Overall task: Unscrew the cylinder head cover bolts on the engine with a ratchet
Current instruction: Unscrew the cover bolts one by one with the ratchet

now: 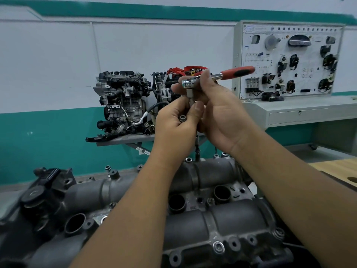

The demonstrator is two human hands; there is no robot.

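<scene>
The grey cylinder head cover (pixel 222 219) fills the lower part of the head view, with bolts such as one (pixel 218 247) at its near edge and one (pixel 113 174) at the far edge. My right hand (pixel 216 113) holds the ratchet (pixel 218 75) by its head, raised above the engine, its red handle pointing up and right. An extension bar (pixel 197 149) runs down from the ratchet head to the cover's far edge. My left hand (pixel 177 124) pinches the upper part of that bar and holds a small dark bolt (pixel 182 118) in its fingers.
Two display engines (pixel 123 101) stand on a wall shelf (pixel 123 141) behind. A training panel (pixel 289 60) sits on a grey cabinet (pixel 301 115) at the right. A wooden table edge (pixel 334 169) lies at the right. Spark plug wells (pixel 176 204) open in the cover.
</scene>
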